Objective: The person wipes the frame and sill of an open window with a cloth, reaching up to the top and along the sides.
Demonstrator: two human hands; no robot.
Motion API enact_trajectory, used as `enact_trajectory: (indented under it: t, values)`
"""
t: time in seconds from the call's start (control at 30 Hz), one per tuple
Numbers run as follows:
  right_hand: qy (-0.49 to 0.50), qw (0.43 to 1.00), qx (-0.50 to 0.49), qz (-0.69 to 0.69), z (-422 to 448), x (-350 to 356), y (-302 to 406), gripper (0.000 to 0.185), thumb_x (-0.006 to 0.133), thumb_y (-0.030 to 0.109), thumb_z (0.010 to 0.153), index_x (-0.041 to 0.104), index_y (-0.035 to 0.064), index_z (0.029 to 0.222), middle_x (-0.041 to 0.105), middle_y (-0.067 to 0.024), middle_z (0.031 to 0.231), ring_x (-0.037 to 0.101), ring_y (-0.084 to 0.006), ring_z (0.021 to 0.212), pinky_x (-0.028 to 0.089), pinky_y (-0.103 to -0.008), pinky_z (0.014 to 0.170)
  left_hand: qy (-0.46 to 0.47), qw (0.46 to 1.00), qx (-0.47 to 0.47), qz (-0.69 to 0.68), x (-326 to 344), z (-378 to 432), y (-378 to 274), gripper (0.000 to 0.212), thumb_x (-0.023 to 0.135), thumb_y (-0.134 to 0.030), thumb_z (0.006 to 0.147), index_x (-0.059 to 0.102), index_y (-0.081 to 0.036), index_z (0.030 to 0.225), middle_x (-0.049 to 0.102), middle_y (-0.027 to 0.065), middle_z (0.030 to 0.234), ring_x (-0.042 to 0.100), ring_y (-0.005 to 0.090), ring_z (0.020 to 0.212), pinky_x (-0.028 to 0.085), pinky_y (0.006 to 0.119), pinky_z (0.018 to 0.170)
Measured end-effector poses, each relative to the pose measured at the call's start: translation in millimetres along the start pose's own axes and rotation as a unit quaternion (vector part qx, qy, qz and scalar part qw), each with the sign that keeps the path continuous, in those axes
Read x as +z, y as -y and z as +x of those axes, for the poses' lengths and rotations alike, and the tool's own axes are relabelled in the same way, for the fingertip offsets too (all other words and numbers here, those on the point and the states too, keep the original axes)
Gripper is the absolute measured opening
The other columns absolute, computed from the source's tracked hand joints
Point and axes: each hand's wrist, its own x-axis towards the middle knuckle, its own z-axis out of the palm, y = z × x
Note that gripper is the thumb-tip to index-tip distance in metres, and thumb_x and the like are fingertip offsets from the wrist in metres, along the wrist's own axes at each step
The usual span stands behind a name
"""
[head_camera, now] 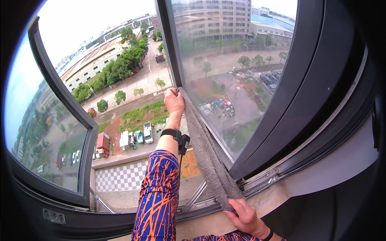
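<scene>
A grey-brown towelling cloth (pixel 208 153) is stretched lengthwise along the lower edge of an outward-opened window sash (pixel 199 120). My left hand (pixel 174 101) grips its far end at the sash's outer bottom corner, with that arm reaching out through the opening. Close to the sill, my right hand (pixel 245 217) holds the near end between thumb and fingers. The cloth hangs in long folds between both hands and hides much of the sash's bottom rail. Hazy marks show on the glass pane (pixel 229 90).
A second opened sash (pixel 86 168) stands at the left. Metal stay arms (pixel 196 195) link the sashes to the window frame (pixel 114 221). Inside runs a pale sill (pixel 193 230). Far below outside are parked vehicles (pixel 147 132), trees and a road.
</scene>
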Motion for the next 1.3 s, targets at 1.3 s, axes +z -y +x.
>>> enact_trajectory:
  t: [1.3]
  values:
    - [-0.032, 0.999, -0.006, -0.011, -3, 4, -4, 0.049, 0.079, 0.007, 0.079, 0.057, -0.0032, 0.122, 0.064, -0.0180, 0.100, 0.065, -0.0307, 0.070, 0.053, -0.0354, 0.055, -0.060, 0.995, 0.055, -0.050, -6, 16, -17, 0.016, 0.068, -0.017, 0.087, 0.062, -0.003, 0.085, 0.066, 0.0173, 0.075, 0.065, 0.0331, 0.070, 0.051, 0.042, 0.070]
